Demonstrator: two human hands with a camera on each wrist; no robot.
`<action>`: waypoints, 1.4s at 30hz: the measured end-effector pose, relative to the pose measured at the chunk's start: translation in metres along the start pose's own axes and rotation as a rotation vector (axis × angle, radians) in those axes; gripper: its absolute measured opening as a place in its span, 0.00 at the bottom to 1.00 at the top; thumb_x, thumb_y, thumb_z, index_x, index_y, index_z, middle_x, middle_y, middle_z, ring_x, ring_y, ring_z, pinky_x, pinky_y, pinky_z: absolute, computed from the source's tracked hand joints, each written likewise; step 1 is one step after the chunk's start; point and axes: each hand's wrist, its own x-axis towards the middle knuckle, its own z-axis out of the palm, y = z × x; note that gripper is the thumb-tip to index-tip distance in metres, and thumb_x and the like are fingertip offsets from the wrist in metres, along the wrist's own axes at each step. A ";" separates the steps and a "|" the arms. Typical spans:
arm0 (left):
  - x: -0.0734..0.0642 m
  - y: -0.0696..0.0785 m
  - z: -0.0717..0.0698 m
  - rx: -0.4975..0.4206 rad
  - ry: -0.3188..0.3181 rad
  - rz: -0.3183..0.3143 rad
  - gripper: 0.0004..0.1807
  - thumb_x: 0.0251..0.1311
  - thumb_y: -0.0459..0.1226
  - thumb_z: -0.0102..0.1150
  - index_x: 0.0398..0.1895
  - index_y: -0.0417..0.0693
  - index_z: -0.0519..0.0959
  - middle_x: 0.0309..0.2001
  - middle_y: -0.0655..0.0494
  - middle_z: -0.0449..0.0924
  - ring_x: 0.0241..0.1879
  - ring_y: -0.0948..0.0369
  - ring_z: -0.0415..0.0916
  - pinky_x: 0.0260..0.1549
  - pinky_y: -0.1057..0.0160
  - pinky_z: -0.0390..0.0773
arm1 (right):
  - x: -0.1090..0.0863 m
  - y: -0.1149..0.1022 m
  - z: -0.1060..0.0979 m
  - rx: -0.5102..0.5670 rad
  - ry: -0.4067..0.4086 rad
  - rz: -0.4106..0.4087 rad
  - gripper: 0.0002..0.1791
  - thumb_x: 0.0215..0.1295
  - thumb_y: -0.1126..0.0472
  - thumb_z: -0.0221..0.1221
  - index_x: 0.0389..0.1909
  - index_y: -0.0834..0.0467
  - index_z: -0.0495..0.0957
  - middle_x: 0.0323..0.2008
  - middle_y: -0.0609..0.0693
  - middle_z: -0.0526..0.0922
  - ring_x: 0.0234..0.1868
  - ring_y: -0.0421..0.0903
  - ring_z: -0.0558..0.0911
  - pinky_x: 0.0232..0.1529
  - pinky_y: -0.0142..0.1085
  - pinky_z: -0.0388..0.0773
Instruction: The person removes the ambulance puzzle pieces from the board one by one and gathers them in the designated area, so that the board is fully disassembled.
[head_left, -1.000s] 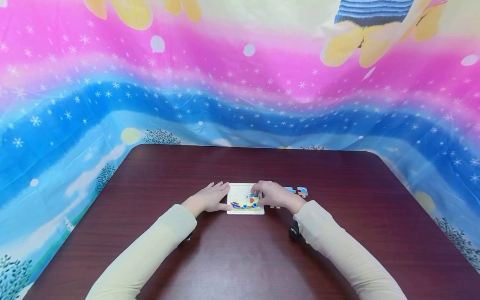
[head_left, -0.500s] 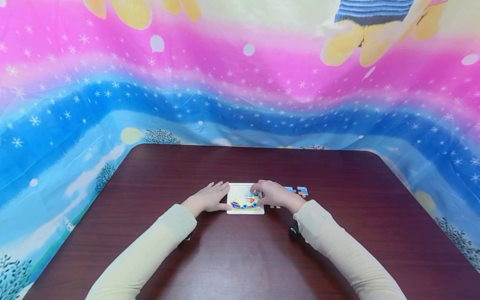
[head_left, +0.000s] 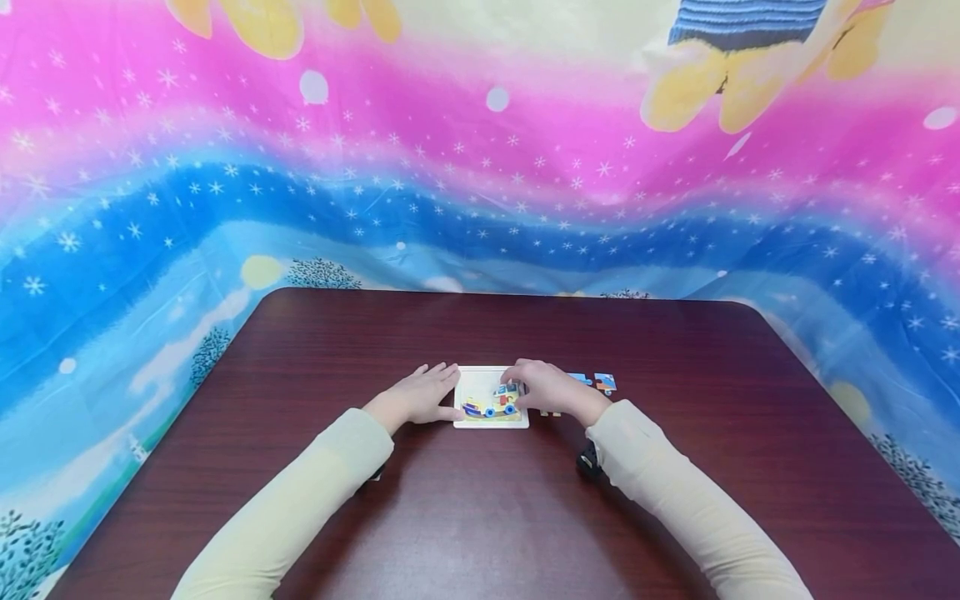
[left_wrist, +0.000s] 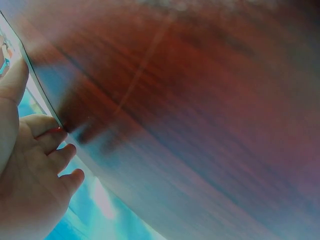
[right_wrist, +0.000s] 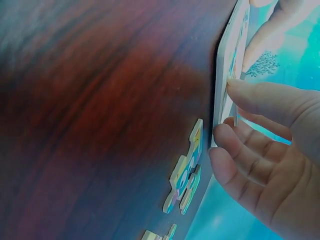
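A white-framed jigsaw tray (head_left: 491,427) lies mid-table in the head view, its lower part filled with a picture of a blue-wheeled vehicle (head_left: 491,412). My left hand (head_left: 417,395) rests along the tray's left edge with fingers spread, the thumb at the lower left corner. Over the tray's right side, my right hand (head_left: 551,388) pinches a small jigsaw piece (head_left: 506,390) between thumb and fingers. In the right wrist view, a thin edge of that piece (right_wrist: 236,116) stands out past the tray's face. The hand hides the tray's right border.
Loose jigsaw pieces (head_left: 604,383) lie to the right of the tray, some partly behind the right wrist. Several also show as pieces (right_wrist: 186,172) in the right wrist view. The dark wooden table (head_left: 480,517) ends at a patterned cloth backdrop (head_left: 480,192).
The jigsaw piece under the right fingers has shifted slightly and looks more in line with the vehicle picture. The left hand stays in place.
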 end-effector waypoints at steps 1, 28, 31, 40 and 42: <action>0.000 0.000 0.000 0.001 0.000 0.001 0.43 0.61 0.56 0.49 0.69 0.35 0.52 0.70 0.45 0.49 0.69 0.50 0.43 0.64 0.50 0.44 | 0.000 0.000 0.000 -0.001 0.001 0.005 0.22 0.52 0.65 0.66 0.50 0.59 0.78 0.42 0.51 0.76 0.37 0.44 0.74 0.40 0.38 0.74; 0.001 -0.003 0.002 0.005 0.002 0.002 0.44 0.61 0.57 0.48 0.69 0.36 0.51 0.70 0.45 0.48 0.69 0.51 0.43 0.64 0.50 0.43 | -0.054 0.058 -0.020 0.109 0.116 0.071 0.17 0.55 0.67 0.63 0.47 0.61 0.77 0.43 0.53 0.77 0.31 0.43 0.75 0.33 0.37 0.76; 0.002 -0.003 0.003 0.000 0.002 0.002 0.44 0.61 0.57 0.48 0.69 0.36 0.52 0.70 0.46 0.49 0.69 0.51 0.43 0.64 0.50 0.43 | -0.062 0.066 -0.021 0.106 0.122 0.084 0.17 0.54 0.67 0.64 0.46 0.61 0.78 0.42 0.52 0.77 0.31 0.44 0.75 0.33 0.38 0.76; 0.002 -0.002 0.003 0.008 0.000 0.006 0.44 0.61 0.57 0.48 0.70 0.36 0.51 0.70 0.46 0.48 0.69 0.51 0.43 0.64 0.50 0.43 | -0.087 0.084 -0.020 0.083 0.105 0.141 0.18 0.55 0.67 0.64 0.48 0.62 0.77 0.42 0.54 0.77 0.36 0.49 0.76 0.36 0.41 0.76; 0.002 -0.002 0.002 0.006 0.000 0.007 0.44 0.61 0.57 0.48 0.70 0.36 0.51 0.70 0.46 0.48 0.69 0.51 0.43 0.64 0.50 0.43 | -0.091 0.086 -0.020 0.084 0.096 0.156 0.18 0.54 0.67 0.64 0.47 0.62 0.77 0.43 0.54 0.77 0.34 0.47 0.76 0.35 0.41 0.76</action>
